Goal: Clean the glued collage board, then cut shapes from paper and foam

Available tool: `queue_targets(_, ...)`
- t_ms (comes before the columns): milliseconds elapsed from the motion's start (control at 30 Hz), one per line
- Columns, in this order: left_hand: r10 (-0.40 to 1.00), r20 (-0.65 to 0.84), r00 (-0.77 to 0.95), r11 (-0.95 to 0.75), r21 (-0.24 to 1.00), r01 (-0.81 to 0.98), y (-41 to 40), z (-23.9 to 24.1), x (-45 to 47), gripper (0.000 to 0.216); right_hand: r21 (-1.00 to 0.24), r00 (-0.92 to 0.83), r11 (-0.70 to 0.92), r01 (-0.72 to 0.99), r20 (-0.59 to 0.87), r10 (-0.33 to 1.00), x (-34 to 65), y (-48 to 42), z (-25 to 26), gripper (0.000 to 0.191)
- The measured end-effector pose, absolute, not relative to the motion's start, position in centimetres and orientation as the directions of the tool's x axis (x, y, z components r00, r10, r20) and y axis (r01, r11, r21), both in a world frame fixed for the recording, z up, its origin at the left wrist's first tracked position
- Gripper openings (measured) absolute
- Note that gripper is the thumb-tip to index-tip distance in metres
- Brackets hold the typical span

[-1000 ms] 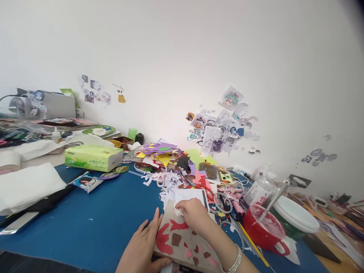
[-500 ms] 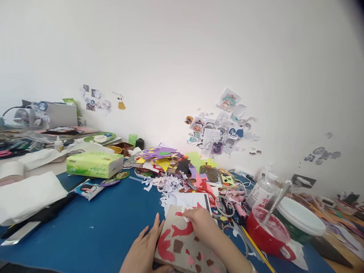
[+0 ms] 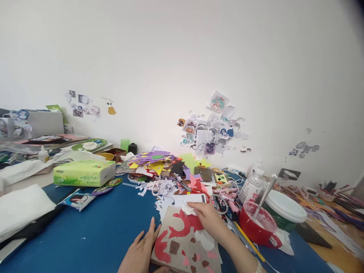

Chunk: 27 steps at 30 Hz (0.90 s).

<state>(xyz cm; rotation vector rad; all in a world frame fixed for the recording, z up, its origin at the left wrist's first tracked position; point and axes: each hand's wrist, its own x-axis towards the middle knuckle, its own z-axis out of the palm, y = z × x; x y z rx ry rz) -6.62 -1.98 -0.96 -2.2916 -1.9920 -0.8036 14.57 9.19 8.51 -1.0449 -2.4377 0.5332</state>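
Note:
A grey cardboard panel (image 3: 167,237) lies at the near middle of the blue table, with red, brown and pink paper shapes on it. My right hand (image 3: 209,220) is closed on a crumpled white tissue (image 3: 189,209), pressing it against a large red paper shape (image 3: 196,223) near the panel's far edge. A white paper shape (image 3: 205,239) lies on the panel just below that hand. Along the panel's left edge rests my left hand (image 3: 139,250), fingers stretched out and touching the edge, its thumb by the near edge.
A red cup (image 3: 257,225) with a metal spoon, a white-lidded tub (image 3: 286,206) and a clear bottle (image 3: 251,185) stand to the right. Paper scraps (image 3: 156,159) are heaped behind the panel. A green tissue pack (image 3: 83,173) and white tissues (image 3: 25,208) lie left.
My right hand, with the tissue, has shifted slightly right and exposed more red paper and the white shape. The camera view has turned a little right. My left hand stays at the panel's edge.

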Motion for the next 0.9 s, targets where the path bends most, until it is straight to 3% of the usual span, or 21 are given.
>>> queue_targets(100,0.919,0.390,0.054,-0.188,0.315,0.930,-2.0,-0.9,-6.5,0.108,-0.388,-0.657,0.686,0.616,0.228,0.719,15.2,8.6,7.6,0.046)
queue_targets(267,0.922,0.385,0.029,-0.155,0.300,0.941,-2.1,-0.9,-6.3,0.110,-0.112,-0.761,0.761,0.638,0.057,0.646,14.0,7.9,4.8,0.052)
queue_targets(333,0.924,0.382,0.023,-0.145,0.294,0.945,-2.1,-0.8,-6.2,0.112,-0.071,-0.764,0.764,0.641,0.037,0.644,13.8,8.0,5.0,0.042)
queue_targets(433,0.923,0.384,0.029,-0.146,0.279,0.949,-2.1,-0.8,-6.3,0.111,-0.152,-0.755,0.759,0.633,0.094,0.649,14.8,8.6,6.8,0.038)
queue_targets(567,0.915,0.399,0.063,-0.179,0.261,0.949,-1.8,-1.1,-6.5,0.111,-0.326,-0.607,0.706,0.628,0.363,0.707,17.2,10.1,9.1,0.046)
queue_targets(667,0.913,0.404,0.061,-0.176,0.253,0.951,-1.8,-1.2,-6.6,0.112,-0.248,-0.600,0.727,0.640,0.430,0.675,17.6,11.1,8.3,0.046)
queue_targets(900,0.900,0.432,0.057,-0.176,0.241,0.954,-2.1,-0.8,-6.5,0.111,-0.100,-0.743,0.784,0.613,0.265,0.614,16.5,11.0,4.6,0.046)
